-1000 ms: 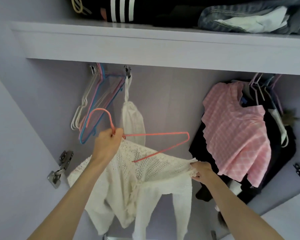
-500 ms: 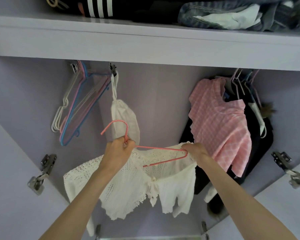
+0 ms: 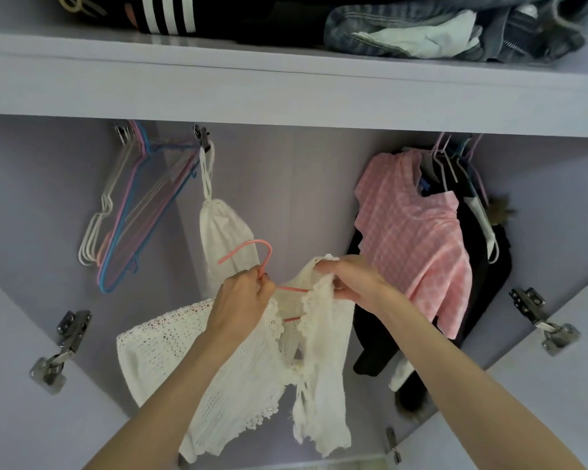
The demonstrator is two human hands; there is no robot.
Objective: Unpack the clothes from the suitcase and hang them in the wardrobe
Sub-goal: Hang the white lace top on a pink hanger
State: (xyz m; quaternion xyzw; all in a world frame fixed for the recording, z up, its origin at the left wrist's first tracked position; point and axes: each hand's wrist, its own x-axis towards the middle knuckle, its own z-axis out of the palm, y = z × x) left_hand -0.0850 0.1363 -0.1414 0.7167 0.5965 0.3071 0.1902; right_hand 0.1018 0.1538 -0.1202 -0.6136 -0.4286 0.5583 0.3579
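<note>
My left hand (image 3: 241, 293) grips the pink hanger (image 3: 262, 262) at its neck and my right hand (image 3: 350, 279) pinches the white knit cardigan (image 3: 218, 361) draped on it, between a hanging white drawstring bag (image 3: 224, 232) just behind on the left and the pink checked top (image 3: 418, 245) close on the right, empty hangers (image 3: 129, 212) farther left.

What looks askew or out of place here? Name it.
The white lace cardigan sits lopsided on the coral hanger: one side spread out, the other bunched in the right hand. The left hand grips the hanger's neck. Nothing looks damaged.
</note>
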